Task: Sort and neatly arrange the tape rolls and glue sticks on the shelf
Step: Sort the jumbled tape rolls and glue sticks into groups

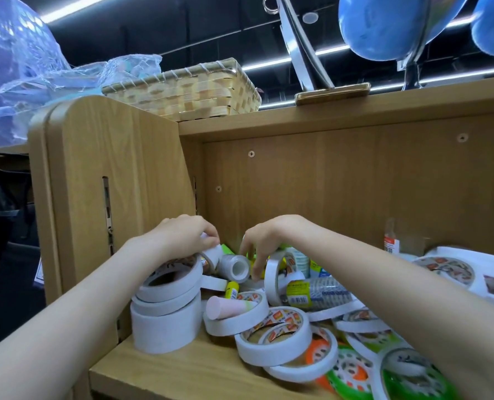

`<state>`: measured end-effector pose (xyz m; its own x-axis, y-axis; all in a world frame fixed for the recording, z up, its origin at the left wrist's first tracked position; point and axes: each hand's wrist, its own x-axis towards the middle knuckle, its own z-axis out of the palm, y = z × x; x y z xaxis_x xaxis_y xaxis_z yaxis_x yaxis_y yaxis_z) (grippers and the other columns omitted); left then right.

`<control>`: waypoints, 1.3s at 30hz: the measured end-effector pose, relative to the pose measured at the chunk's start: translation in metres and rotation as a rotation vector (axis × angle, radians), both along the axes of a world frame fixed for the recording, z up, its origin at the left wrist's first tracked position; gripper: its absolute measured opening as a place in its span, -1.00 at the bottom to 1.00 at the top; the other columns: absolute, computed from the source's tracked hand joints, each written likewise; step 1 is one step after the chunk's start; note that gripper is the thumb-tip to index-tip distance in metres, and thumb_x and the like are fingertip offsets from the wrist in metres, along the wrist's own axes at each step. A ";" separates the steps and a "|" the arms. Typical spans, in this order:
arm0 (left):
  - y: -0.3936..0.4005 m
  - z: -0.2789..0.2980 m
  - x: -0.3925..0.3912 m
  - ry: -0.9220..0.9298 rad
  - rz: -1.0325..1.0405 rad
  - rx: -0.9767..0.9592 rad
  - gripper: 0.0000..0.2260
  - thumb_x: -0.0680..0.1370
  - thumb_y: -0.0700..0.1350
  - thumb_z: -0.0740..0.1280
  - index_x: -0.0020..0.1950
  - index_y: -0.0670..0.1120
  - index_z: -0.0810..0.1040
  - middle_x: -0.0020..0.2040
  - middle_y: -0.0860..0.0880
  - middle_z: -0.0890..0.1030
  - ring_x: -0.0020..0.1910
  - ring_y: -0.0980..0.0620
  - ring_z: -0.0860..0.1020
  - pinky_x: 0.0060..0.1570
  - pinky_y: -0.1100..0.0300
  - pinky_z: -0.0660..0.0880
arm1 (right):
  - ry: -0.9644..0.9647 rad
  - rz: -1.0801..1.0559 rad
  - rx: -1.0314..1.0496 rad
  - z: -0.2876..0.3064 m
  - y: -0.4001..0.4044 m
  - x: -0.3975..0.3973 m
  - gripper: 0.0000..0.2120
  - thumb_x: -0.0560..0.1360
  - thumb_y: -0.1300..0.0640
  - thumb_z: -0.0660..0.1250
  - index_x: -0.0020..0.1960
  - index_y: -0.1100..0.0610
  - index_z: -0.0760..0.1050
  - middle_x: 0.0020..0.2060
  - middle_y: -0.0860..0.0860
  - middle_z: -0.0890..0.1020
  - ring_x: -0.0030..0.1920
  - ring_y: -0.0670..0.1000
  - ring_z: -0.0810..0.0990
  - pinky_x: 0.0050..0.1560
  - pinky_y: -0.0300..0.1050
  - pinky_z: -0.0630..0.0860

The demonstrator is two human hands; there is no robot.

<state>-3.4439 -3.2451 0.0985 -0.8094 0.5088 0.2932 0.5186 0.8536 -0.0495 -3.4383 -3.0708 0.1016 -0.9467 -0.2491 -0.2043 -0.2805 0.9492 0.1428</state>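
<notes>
Gripping sm. tape roll, L hand

**Tape heaped on the shelf, basket above**

A stack of tape rolls stands at the left end of the shelf, against the side panel. To its right lies a loose pile of tape rolls; a glue stick lies between them, behind. A woven basket sits on the top board.
</notes>
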 end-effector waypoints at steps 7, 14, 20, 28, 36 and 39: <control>-0.006 -0.004 0.004 0.012 -0.019 0.054 -0.77 0.60 0.06 0.13 0.13 0.12 0.55 0.16 0.02 0.57 0.18 -0.06 0.45 0.16 0.03 0.38 | 0.109 0.028 -0.074 -0.002 0.008 -0.001 -0.78 0.40 0.09 0.44 0.02 0.10 0.52 -0.23 -0.02 0.55 -0.35 -0.13 0.47 -0.36 -0.27 0.42; 0.007 0.001 0.007 -0.032 0.003 0.020 -0.78 0.59 -0.01 0.15 0.12 0.10 0.55 0.15 0.05 0.55 0.20 -0.02 0.41 0.15 0.08 0.29 | 0.367 -0.038 -1.018 -0.006 0.059 0.016 -0.81 0.38 0.38 0.38 -0.15 0.16 0.44 -0.41 0.04 0.49 -0.56 -0.12 0.43 -0.56 -0.30 0.37; 0.037 0.006 0.015 0.007 -0.100 0.043 -0.79 0.56 -0.08 0.20 0.14 0.05 0.54 0.11 0.06 0.58 0.14 0.01 0.48 0.12 0.11 0.41 | 0.502 -0.150 -1.082 0.023 0.075 0.034 -0.89 0.41 0.29 0.39 -0.10 0.14 0.54 -0.42 -0.02 0.50 -0.58 -0.16 0.39 -0.58 -0.34 0.31; 0.111 -0.015 -0.001 -0.156 -0.219 -0.188 -0.76 0.49 -0.15 0.30 0.14 -0.01 0.55 0.09 -0.09 0.58 0.04 -0.12 0.53 -0.02 0.07 0.47 | 0.574 -0.175 -0.903 0.040 0.114 0.079 -0.94 0.42 0.27 0.39 -0.11 0.20 0.56 -0.40 0.06 0.52 -0.58 -0.12 0.38 -0.60 -0.27 0.30; 0.127 -0.027 -0.006 -0.145 -0.236 -0.332 -0.93 0.47 -0.15 0.34 -0.15 -0.09 0.46 -0.25 -0.02 0.48 -0.19 -0.08 0.49 -0.15 0.04 0.46 | 0.576 -0.191 -0.841 0.039 0.129 0.099 -0.94 0.42 0.27 0.37 -0.10 0.19 0.56 -0.39 0.06 0.52 -0.57 -0.13 0.39 -0.59 -0.28 0.32; 0.126 -0.021 -0.004 -0.049 -0.264 -0.229 -0.92 0.49 -0.24 0.29 -0.09 -0.10 0.54 -0.13 -0.05 0.55 -0.12 -0.08 0.52 -0.16 0.12 0.41 | 0.565 -0.201 -0.839 0.036 0.130 0.107 -0.93 0.43 0.26 0.38 -0.08 0.20 0.56 -0.39 0.05 0.53 -0.56 -0.12 0.39 -0.58 -0.27 0.32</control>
<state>-3.4477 -3.1194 0.0780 -0.6514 0.7505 0.1119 0.7264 0.6594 -0.1939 -3.3315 -2.9407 0.1379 -0.8907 0.0671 0.4497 -0.2032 0.8260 -0.5257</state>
